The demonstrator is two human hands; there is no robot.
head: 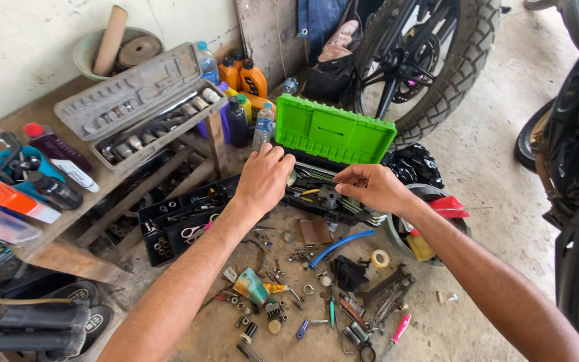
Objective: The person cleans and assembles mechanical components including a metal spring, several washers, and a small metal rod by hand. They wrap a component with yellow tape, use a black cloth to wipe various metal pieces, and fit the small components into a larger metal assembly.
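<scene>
My left hand [263, 178] reaches over the open black toolbox [309, 184] with its green lid [333, 129] raised, fingers curled down onto something at the box's left end; what it grips is hidden. My right hand [368, 188] hovers over the right part of the box, thumb and fingers pinched together, possibly on a small part that I cannot make out. A dark round socket-like piece [329, 196] sits in the box between the hands.
Loose tools, bolts, a blue hose [338, 245], tape roll [380, 258] and wrenches [384, 291] litter the floor. A black organiser tray [179, 221] lies left. A wooden bench holds a grey socket set [143, 100] and bottles. Motorcycle wheel [437, 60] behind; another bike at right.
</scene>
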